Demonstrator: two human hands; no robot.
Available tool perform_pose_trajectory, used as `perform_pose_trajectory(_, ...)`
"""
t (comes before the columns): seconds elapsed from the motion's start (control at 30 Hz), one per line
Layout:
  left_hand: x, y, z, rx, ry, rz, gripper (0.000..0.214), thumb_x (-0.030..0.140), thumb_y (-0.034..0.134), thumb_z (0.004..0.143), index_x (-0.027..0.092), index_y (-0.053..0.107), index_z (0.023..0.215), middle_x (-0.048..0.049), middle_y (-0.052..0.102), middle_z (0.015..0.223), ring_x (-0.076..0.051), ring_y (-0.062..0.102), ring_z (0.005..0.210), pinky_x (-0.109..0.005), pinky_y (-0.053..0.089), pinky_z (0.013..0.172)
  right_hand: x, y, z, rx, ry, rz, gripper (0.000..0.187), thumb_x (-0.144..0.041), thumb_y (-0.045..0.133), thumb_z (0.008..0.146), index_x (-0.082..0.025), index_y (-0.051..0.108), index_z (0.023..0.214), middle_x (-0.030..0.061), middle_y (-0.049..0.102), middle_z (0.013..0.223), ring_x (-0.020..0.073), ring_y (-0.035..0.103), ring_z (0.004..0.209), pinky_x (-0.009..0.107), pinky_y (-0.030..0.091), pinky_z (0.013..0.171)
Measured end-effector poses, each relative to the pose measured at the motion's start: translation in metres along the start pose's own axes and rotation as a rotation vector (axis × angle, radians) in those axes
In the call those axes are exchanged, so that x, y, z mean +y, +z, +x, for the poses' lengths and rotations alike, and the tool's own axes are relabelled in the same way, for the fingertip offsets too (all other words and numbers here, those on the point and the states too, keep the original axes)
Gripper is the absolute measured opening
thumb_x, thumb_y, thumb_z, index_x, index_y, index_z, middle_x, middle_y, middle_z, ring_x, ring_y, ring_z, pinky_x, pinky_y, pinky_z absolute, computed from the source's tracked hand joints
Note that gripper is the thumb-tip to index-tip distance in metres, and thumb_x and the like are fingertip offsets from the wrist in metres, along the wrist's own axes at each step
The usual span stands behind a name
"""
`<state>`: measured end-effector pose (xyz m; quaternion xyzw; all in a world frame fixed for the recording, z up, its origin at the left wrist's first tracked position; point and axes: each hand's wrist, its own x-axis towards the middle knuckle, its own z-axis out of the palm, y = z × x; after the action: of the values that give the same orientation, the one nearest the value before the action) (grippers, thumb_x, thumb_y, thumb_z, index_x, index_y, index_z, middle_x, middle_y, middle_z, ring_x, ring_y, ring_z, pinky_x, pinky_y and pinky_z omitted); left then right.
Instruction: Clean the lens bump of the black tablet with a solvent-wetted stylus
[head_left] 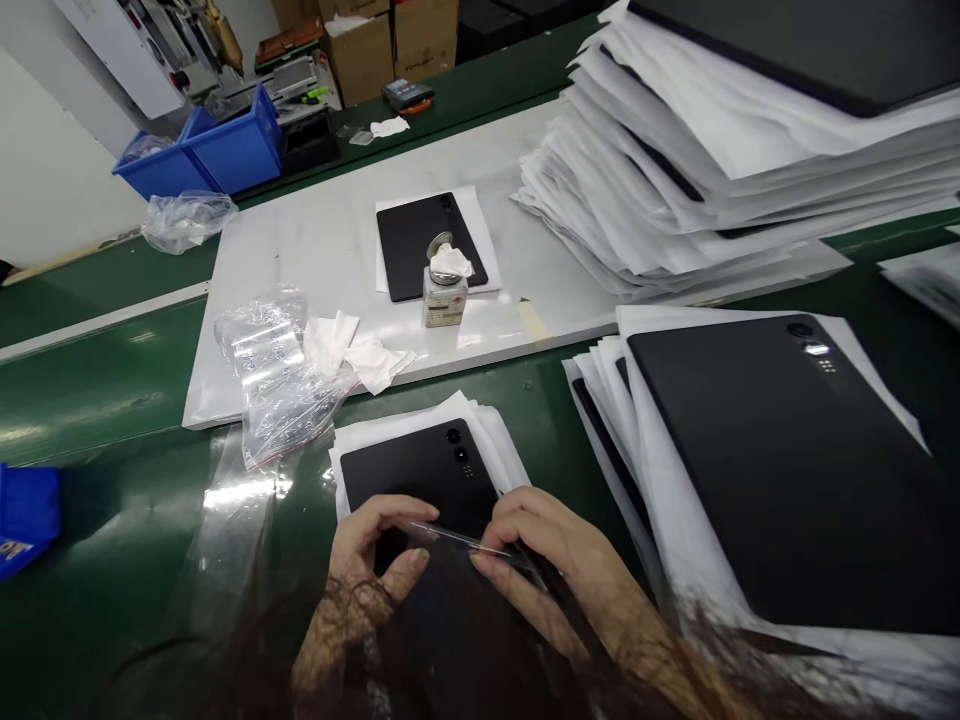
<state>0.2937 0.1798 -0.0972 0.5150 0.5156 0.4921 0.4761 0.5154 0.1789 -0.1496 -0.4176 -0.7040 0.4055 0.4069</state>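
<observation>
One thin clear film [459, 537] – right hand [559, 540] pinching one end, left hand [367, 550] curled by the other, grip unclear; one flat black tablet [401, 463] below – two round lenses [454, 437].

At six o'clock, the clear film [457, 538] looks like thin, glossy plastic, while the black panel [397, 470] is smooth and matt. Crinkled, shiny plastic makes the bag [277, 370] at nine. The bins [232, 155] at ten appear smooth plastic, the boxes [425, 40] at eleven dull cardboard, the sheets [645, 190] at two matt paper. The green tabletop [112, 380] gleams.
</observation>
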Motion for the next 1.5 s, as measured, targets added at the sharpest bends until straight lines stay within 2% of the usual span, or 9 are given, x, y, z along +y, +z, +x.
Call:
perform_pose_trajectory(0.1,0.004,0.001,0.003,-0.057,-0.038,-0.006,0.052,0.035,0.072,0.064,0.025,0.055,0.112,-0.0068,0.071,0.099,-0.024,0.07,0.073,-0.035,0.057,0.069,0.0,0.001,-0.003,0.025,-0.03,-0.036,0.012,-0.038,0.086,0.108,-0.038,0.085,0.096,0.0014,0.079,0.083,0.0284,0.075,0.063,0.045,0.068,0.059)
perform_pose_trajectory(0.27,0.0,0.001,0.005,-0.068,-0.094,0.135,0.005,0.024,0.069,0.07,0.023,0.074,0.07,-0.0009,0.077,0.064,-0.019,0.072,0.059,-0.024,0.058,0.056,0.006,-0.013,-0.009,0.005,-0.006,-0.03,0.012,-0.048,0.089,0.113,-0.042,0.098,0.116,0.0064,0.087,0.098,0.0322,0.083,0.08,0.048,0.077,0.074)
perform_pose_trajectory(0.37,-0.006,-0.001,0.004,-0.057,-0.104,0.101,0.004,0.025,0.07,0.07,0.025,0.074,0.07,0.0011,0.077,0.064,-0.019,0.072,0.056,-0.024,0.059,0.054,0.006,-0.038,-0.01,0.018,0.18,0.15,0.048,-0.084,0.08,0.114,-0.045,0.1,0.133,0.0126,0.092,0.123,0.0384,0.09,0.104,0.052,0.083,0.091)
perform_pose_trajectory(0.43,-0.008,-0.002,0.003,-0.072,-0.115,0.088,0.004,0.026,0.07,0.07,0.025,0.074,0.07,0.0016,0.077,0.063,-0.019,0.072,0.056,-0.025,0.059,0.054,0.003,-0.053,-0.009,0.03,0.302,0.282,0.06,-0.094,0.075,0.113,-0.042,0.102,0.121,0.0131,0.09,0.123,0.0336,0.087,0.093,0.048,0.082,0.085)
perform_pose_trajectory(0.6,-0.009,-0.002,0.004,-0.094,-0.103,0.117,0.004,0.027,0.07,0.07,0.025,0.074,0.069,0.0017,0.077,0.063,-0.019,0.072,0.057,-0.026,0.059,0.054,-0.003,-0.056,-0.002,-0.018,0.358,0.381,0.037,-0.067,0.108,0.099,-0.034,0.094,0.089,0.0079,0.085,0.097,0.0245,0.078,0.072,0.04,0.077,0.072)
perform_pose_trajectory(1.07,-0.01,-0.004,0.003,-0.126,-0.029,0.232,0.006,0.027,0.068,0.072,0.029,0.074,0.071,0.0046,0.077,0.066,-0.018,0.072,0.061,-0.026,0.058,0.059,-0.008,-0.048,0.002,-0.044,0.323,0.321,0.031,-0.055,0.104,0.105,-0.035,0.092,0.084,0.0068,0.086,0.086,0.0261,0.08,0.069,0.046,0.081,0.078)
perform_pose_trajectory(1.2,-0.01,-0.005,0.004,-0.174,0.024,0.233,0.006,0.027,0.067,0.073,0.027,0.073,0.072,0.003,0.077,0.066,-0.019,0.072,0.064,-0.026,0.058,0.063,0.0,-0.047,0.001,0.095,0.337,0.282,0.037,-0.06,0.108,0.099,-0.035,0.088,0.08,0.0065,0.085,0.088,0.0261,0.08,0.073,0.045,0.081,0.077)
perform_pose_trajectory(1.33,-0.013,-0.007,0.003,-0.217,0.117,0.312,0.006,0.025,0.067,0.073,0.028,0.072,0.074,0.0041,0.077,0.064,-0.017,0.072,0.067,-0.024,0.058,0.066,0.019,-0.045,0.003,0.328,0.501,0.244,0.055,-0.073,0.118,0.081,-0.03,0.084,0.08,0.0063,0.09,0.096,0.0219,0.077,0.069,0.04,0.075,0.068)
perform_pose_trajectory(1.5,-0.011,-0.007,0.004,-0.22,0.11,0.363,0.006,0.028,0.066,0.075,0.029,0.072,0.073,0.0059,0.076,0.065,-0.015,0.072,0.07,-0.022,0.058,0.07,0.038,-0.042,0.004,0.4,0.647,0.318,0.069,-0.081,0.123,0.066,-0.026,0.083,0.079,0.0057,0.091,0.098,0.0155,0.073,0.064,0.036,0.072,0.069)
